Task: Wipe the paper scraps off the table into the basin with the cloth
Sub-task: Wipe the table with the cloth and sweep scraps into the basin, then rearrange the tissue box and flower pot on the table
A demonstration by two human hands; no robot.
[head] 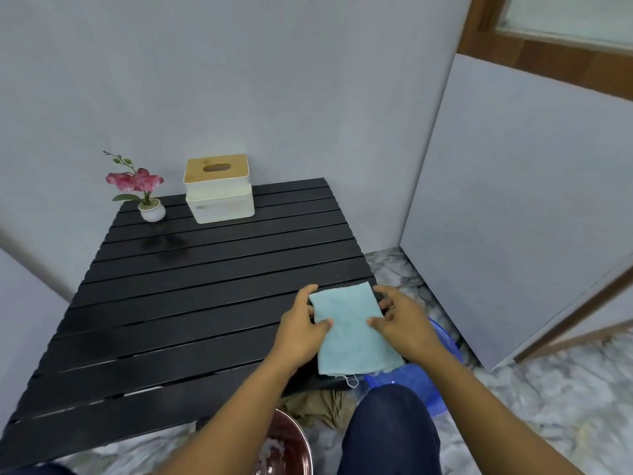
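Two-hand grip, left hand and right hand, on one cloth.

Both forearms are bare, no sleeves showing, no rings or watch visible. Dark navy trousers cover the raised knee.

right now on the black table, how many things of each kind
cloth: 1
tissue box: 1
potted flower: 1
paper scraps: 0 visible
total: 3
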